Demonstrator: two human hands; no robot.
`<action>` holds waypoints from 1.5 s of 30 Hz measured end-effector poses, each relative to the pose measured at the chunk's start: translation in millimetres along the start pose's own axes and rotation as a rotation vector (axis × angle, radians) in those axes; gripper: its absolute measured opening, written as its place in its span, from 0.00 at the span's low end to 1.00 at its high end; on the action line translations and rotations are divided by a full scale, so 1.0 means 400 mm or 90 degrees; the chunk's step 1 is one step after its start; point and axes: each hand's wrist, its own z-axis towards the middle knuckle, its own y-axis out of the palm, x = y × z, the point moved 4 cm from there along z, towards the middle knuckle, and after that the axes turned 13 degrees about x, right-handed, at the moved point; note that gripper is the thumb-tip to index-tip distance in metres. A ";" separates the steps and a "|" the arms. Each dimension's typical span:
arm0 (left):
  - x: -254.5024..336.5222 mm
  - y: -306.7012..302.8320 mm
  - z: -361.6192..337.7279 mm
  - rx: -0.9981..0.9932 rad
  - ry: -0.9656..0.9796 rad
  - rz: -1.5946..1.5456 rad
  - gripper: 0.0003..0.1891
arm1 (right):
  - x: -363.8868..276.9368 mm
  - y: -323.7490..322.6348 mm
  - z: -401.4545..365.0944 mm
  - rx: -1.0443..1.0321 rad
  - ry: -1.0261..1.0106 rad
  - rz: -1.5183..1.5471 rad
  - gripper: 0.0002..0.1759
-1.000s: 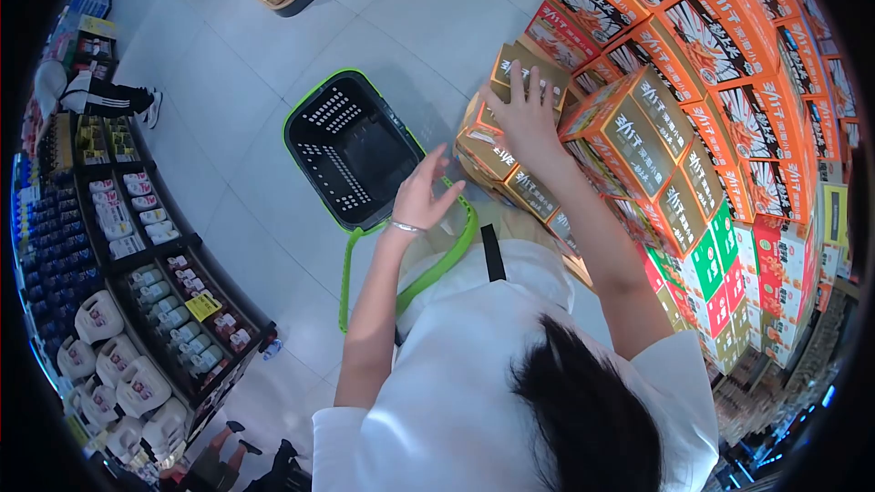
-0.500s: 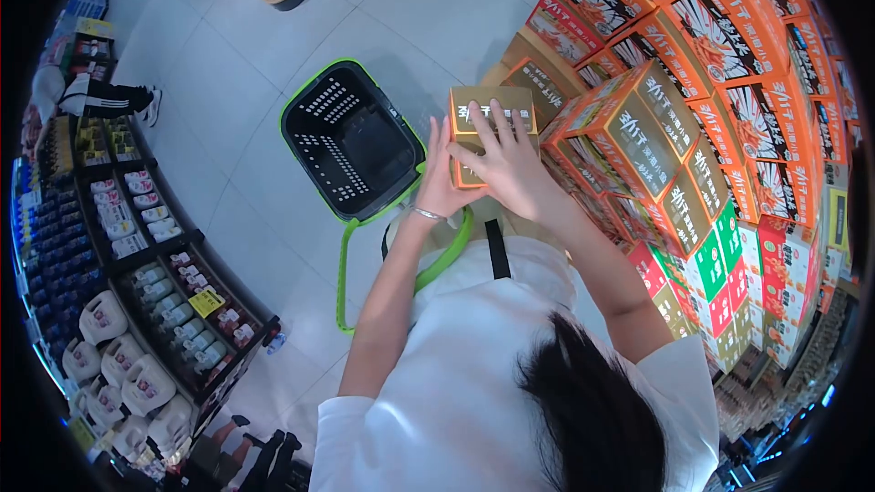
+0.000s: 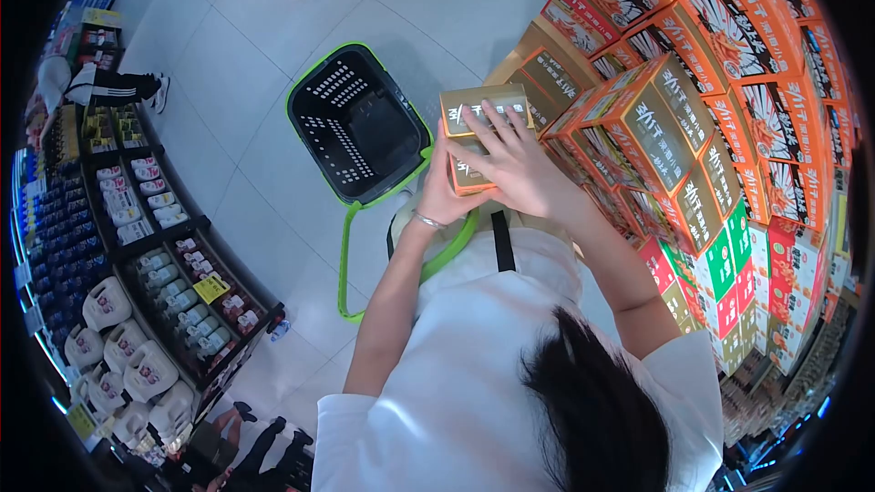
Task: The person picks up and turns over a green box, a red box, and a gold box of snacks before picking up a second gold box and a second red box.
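You have pulled the box (image 3: 474, 114) off the stack (image 3: 674, 118); your left hand (image 3: 444, 191) and right hand (image 3: 510, 164) now both clamp it, near the basket (image 3: 333, 141); the picking seems done.

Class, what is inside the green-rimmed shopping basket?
The shopping basket shows only bare perforated walls and floor, no goods. The left hand, holding a box, hides a bit of its near corner.

Bright, even, overhead-lit; sharp around the hands (image 3: 510, 169), softly shadowed beside them; fisheye-bent, black-vignetted far out from them.
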 end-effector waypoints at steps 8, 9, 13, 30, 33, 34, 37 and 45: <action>-0.085 -0.032 -0.097 0.014 -0.281 -0.234 0.44 | 0.017 -0.080 -0.004 0.201 0.109 0.240 0.58; -0.103 -0.041 -0.116 0.027 -0.294 -0.197 0.39 | 0.041 -0.071 -0.014 0.260 0.176 0.329 0.61; -0.098 -0.062 -0.159 0.130 -0.448 -0.408 0.31 | 0.078 0.078 -0.075 0.170 0.331 0.638 0.63; -0.160 -0.113 -0.270 0.115 -0.468 -0.399 0.52 | -0.016 0.084 -0.129 0.199 0.405 0.945 0.48; -0.245 -0.124 -0.306 0.020 -0.461 -0.314 0.50 | -0.010 0.108 -0.141 0.173 0.515 1.010 0.44; -0.238 -0.106 -0.295 0.027 -0.353 -0.258 0.55 | -0.012 0.119 -0.150 0.168 0.551 0.977 0.42; -0.182 -0.100 -0.281 0.119 -0.322 -0.305 0.48 | -0.012 0.118 -0.157 0.193 0.546 1.022 0.42; -0.163 -0.095 -0.281 0.011 -0.353 -0.213 0.53 | -0.013 0.124 -0.166 0.173 0.583 1.060 0.42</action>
